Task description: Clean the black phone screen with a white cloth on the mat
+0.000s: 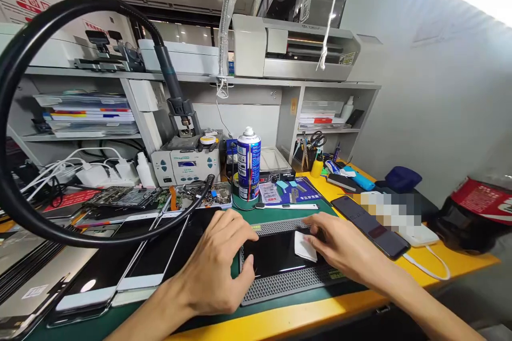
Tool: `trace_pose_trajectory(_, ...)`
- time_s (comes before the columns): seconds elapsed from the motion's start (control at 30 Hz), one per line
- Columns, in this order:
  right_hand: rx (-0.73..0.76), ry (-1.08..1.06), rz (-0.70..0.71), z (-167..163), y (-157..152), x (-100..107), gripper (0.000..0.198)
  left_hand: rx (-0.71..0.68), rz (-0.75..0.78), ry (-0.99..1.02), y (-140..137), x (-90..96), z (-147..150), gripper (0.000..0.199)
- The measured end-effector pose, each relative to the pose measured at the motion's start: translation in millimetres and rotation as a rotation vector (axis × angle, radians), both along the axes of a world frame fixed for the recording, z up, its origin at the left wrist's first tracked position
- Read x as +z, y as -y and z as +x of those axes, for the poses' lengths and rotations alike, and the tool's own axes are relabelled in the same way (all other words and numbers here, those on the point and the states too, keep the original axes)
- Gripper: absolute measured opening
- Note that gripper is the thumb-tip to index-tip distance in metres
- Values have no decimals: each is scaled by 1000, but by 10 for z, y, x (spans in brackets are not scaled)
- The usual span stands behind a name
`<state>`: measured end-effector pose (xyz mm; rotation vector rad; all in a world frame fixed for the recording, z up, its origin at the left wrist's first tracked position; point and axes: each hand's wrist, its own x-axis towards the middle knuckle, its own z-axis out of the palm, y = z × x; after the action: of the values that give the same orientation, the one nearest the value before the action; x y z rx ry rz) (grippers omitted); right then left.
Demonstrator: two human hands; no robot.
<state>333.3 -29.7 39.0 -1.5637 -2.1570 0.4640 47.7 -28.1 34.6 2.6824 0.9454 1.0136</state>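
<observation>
A black glossy phone screen point(276, 256) lies flat on a grey perforated mat point(288, 281) in front of me. My left hand point(220, 264) is at the screen's left end, its thumb and index finger apart with a gap between them. On the screen's right part there is a small folded white wipe point(305, 246). The thumb of my right hand point(336, 245) touches the wipe's right edge, while the index finger reaches the far side of the mat. How the other right fingers sit is partly hidden.
Several phone screens point(148, 256) lie left of the mat, under a black hose point(12, 192) looping across. A blue spray can point(248, 165) and a white-handled brush point(288, 206) stand behind. At right are a dark phone point(370, 226), a white power bank point(416, 232) and a cola bottle point(476, 218).
</observation>
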Motion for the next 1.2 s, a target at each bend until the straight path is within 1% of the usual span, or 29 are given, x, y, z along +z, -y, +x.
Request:
trace_pose_trajectory(0.03, -20, 24, 56, 3, 44, -26, 33, 5, -34, -54, -1, 10, -9, 24)
trace_pose_trajectory(0.1, 0, 74, 140, 12, 163, -76, 36, 24, -114, -162, -2, 28, -41, 29)
trace_pose_trajectory(0.2, 106, 221, 285, 18, 353, -183, 38, 55, -214, -269, -8, 35, -112, 44)
trace_pose_trajectory(0.27, 167, 342, 342, 10, 442, -277, 44, 65, -248, -297, -13, 20, -154, 53)
trace_pose_trajectory(0.3, 184, 383, 334, 4, 467, -321, 49, 69, -258, -304, -16, 9, -168, 56)
trace_pose_trajectory(0.4, 204, 427, 233, -20, 484, -403, 57, 67, -270, -311, -26, -27, -184, 58)
trace_pose_trajectory(0.53, 192, 437, 139, -45, 472, -393, 58, 76, -274, -328, -42, -47, -187, 58)
trace_pose_trajectory(0.63, 165, 456, 148, -58, 487, -387, 58, 102, -291, -345, -41, -30, -194, 59)
trace_pose_trajectory(0.73, 108, 492, 165, -57, 495, -425, 58, 118, -326, -356, -27, 2, -195, 59)
trace_pose_trajectory(0.9, 57, 509, 153, -78, 414, -459, 62, 137, -345, -370, -13, 27, -191, 60)
trace_pose_trajectory(0.97, 53, 496, 131, -161, 366, -429, 63, 140, -348, -374, -14, 26, -194, 60)
trace_pose_trajectory(1.07, 82, 457, 83, -400, 323, -365, 65, 138, -361, -372, -17, 13, -203, 61)
trace_pose_trajectory(1.2, 205, 342, 41, -740, 330, -311, 65, 147, -350, -366, -30, -17, -212, 59)
